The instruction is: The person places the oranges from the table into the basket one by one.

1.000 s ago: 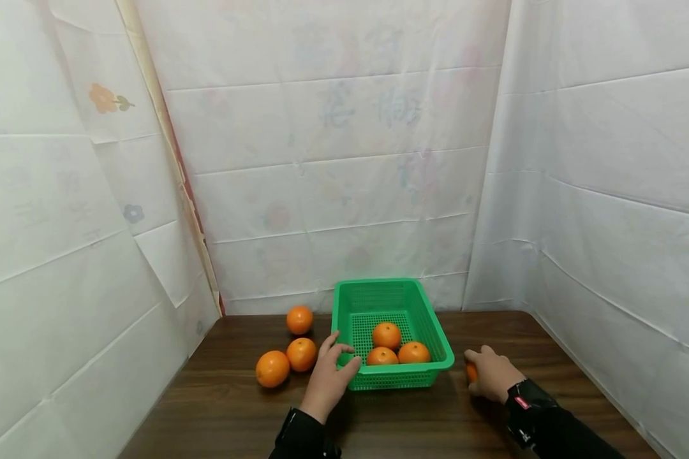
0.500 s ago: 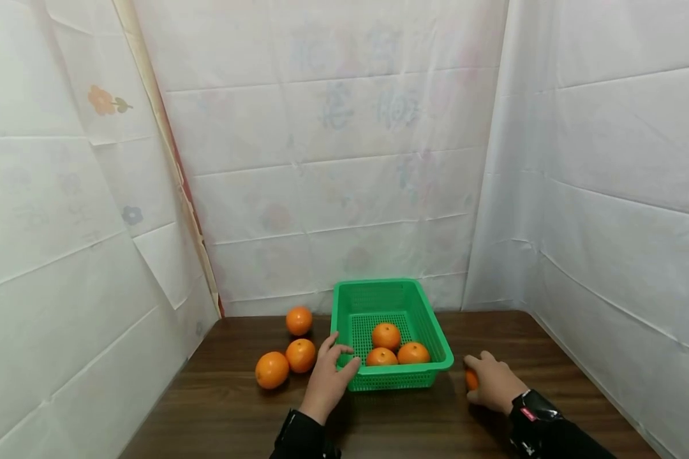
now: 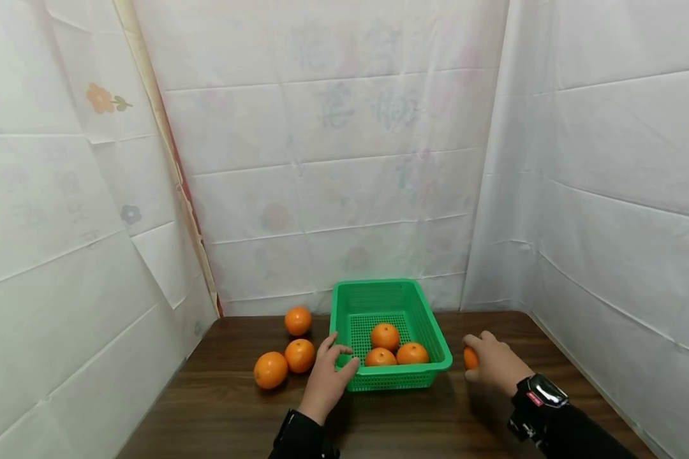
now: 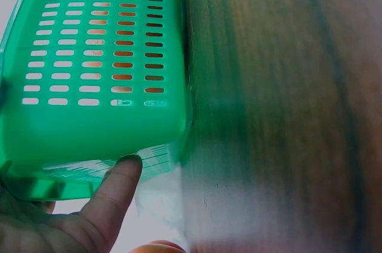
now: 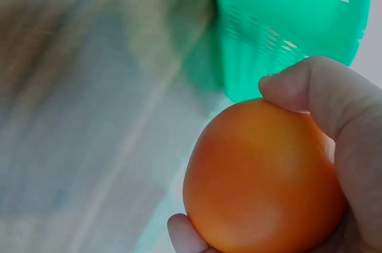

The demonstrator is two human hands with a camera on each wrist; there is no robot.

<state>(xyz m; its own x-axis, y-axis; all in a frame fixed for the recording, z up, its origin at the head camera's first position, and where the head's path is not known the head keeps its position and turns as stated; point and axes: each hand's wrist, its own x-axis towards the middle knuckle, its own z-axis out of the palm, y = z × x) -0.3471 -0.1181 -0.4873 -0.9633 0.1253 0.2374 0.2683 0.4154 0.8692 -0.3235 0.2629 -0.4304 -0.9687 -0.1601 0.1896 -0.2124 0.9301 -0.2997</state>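
Gripping an orange [image 5: 262, 175], right hand [image 3: 496, 364], green basket [image 3: 396, 378] between it and spread left hand [image 3: 327, 380], three oranges [image 3: 300, 356] beyond.

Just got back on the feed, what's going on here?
A person's right hand grips an orange to the right of the green basket. Their left hand rests at the basket's near left corner, thumb against it. Three oranges are inside the basket, and three others sit on the wooden table to its left.
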